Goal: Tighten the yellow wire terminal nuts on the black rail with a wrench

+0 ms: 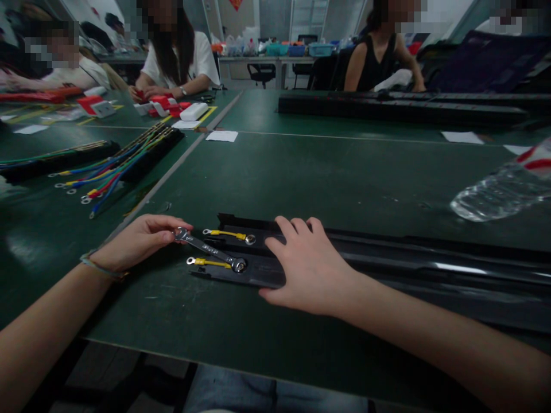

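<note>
Shiny metal, the wrench (pixel 209 249) runs from my left hand (pixel 144 238) – thumb and fingers pinching one end – to a fastener (pixel 240 265) just short of my right hand (pixel 314 264), fingers spread over the smooth black rail (pixel 408 258). Yellow, ring-tipped leads (pixel 231 234) lie between.
</note>
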Tool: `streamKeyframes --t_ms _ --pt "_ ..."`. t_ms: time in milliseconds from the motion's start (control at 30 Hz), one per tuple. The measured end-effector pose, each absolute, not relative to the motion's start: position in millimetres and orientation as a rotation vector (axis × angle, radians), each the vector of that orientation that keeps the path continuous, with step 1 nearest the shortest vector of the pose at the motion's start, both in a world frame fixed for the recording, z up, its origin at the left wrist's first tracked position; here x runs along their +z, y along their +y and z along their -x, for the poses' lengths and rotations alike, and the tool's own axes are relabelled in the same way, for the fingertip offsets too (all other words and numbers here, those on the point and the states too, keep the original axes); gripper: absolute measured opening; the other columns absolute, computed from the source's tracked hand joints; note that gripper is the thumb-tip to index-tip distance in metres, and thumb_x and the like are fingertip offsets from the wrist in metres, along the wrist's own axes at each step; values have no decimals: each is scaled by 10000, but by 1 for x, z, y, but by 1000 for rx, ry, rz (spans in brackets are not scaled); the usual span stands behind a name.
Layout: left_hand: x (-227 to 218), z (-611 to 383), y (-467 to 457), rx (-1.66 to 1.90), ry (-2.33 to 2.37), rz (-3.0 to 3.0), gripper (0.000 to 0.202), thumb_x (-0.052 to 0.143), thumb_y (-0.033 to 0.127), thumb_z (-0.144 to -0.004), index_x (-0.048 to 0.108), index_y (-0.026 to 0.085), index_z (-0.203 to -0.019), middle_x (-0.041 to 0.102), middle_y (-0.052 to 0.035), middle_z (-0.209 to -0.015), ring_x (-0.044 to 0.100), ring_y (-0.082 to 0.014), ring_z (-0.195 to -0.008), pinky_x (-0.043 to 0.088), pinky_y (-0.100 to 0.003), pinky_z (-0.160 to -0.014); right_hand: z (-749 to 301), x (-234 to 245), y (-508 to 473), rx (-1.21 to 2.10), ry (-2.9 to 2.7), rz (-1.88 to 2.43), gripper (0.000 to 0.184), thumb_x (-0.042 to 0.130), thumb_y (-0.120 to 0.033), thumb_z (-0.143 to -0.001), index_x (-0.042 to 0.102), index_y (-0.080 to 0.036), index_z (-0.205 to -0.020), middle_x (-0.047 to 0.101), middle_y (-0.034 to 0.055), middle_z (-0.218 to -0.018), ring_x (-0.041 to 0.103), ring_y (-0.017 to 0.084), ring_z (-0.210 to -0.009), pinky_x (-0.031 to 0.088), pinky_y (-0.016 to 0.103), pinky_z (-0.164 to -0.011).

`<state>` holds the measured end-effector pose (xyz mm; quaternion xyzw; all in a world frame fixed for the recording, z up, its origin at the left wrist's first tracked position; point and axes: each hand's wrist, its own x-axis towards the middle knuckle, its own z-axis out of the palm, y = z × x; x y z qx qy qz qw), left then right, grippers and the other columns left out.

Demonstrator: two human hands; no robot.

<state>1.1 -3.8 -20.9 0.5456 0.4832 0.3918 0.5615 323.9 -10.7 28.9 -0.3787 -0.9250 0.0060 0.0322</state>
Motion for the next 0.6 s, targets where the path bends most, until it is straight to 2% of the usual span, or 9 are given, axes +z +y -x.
streamKeyframes --t_ms 100,233,400,600 --pt "-20 -2 -3 924 1019 -1410 200 691 236 -651 655 166 -834 636 -53 -785 566 -150 -706 428 -238 -604 -323 29 -11 19 -2844 1167 642 416 -640 -624 564 -163 -1027 378 195 -1246 353 357 -1086 230 506 -848" --pt "-14 -9 -4 879 895 -1465 235 711 340 -614 630 181 -768 583 -22 -701 513 -160 -671 395 -258 -570 -323 28 -10 28 -2841 1159 640 419 -636 -626 565 -159 -1027 381 201 -1244 359 357 -1082 231 510 -846" --pt "-5 -19 -8 761 675 -1507 211 706 313 -630 609 195 -774 527 -3 -644 477 -159 -642 368 -268 -552 -324 29 -10 26 -2835 1148 634 418 -634 -629 565 -159 -1023 380 202 -1245 363 357 -1076 233 508 -847" --pt "-3 -20 -8 669 571 -1527 216 734 284 -595 601 200 -742 531 -7 -637 475 -168 -626 376 -287 -555 -324 29 -10 29 -2855 1161 636 412 -634 -632 561 -160 -1029 376 200 -1249 361 361 -1076 232 512 -846"
